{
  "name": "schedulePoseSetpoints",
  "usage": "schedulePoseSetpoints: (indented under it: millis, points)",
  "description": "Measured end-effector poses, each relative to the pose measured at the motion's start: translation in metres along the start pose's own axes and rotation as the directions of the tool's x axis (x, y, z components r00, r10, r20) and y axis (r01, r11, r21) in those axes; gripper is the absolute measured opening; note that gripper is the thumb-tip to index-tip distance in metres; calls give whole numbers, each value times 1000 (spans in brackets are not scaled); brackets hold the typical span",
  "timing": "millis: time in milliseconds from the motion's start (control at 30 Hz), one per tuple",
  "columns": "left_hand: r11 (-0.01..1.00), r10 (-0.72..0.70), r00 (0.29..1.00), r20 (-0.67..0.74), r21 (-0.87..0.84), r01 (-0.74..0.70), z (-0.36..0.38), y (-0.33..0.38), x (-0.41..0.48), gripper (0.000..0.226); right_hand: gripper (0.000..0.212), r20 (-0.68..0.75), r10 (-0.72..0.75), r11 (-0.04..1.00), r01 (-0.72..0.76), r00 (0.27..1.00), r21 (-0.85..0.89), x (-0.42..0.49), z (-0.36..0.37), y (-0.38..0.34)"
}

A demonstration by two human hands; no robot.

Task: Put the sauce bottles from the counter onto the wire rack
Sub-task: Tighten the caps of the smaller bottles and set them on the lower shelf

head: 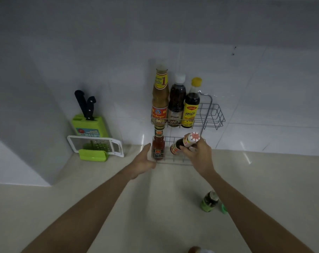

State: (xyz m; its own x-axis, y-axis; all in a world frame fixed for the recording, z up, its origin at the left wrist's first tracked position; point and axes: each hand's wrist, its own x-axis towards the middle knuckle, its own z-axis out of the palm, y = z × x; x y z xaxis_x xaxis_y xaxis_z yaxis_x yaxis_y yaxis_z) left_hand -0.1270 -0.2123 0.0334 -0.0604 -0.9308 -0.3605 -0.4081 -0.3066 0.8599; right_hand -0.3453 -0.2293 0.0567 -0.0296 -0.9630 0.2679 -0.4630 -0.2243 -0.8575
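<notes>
A two-tier wire rack (214,115) hangs on the tiled wall above the counter. Its upper tier holds three bottles: a tall brown sauce bottle (160,99), a dark bottle with a white cap (176,105) and a dark bottle with a yellow cap (191,106). A red chili sauce bottle (158,145) stands at the left of the lower tier. My right hand (200,156) grips a dark bottle with a red-and-white cap (185,142), tilted over the lower tier. My left hand (143,161) is open, its fingers beside the rack's left edge. A green-labelled bottle (209,201) stands on the counter.
A green knife block (89,125) with two black-handled knives stands in the left corner, with a white and green grater (96,147) in front of it. Part of another bottle top (197,250) shows at the bottom edge. A small green item (224,209) lies beside my right forearm.
</notes>
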Motion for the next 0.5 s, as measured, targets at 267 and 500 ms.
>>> schedulePoseSetpoints:
  millis: [267,500]
  points:
    - [997,-70,996,57,-8,71,-5,16,53,104,32,93,-42,990,54,995,-127,33,38,36]
    - [999,0,996,84,-53,4,0,10,64,99,33,166,38,971,3,985,-237,55,61,45]
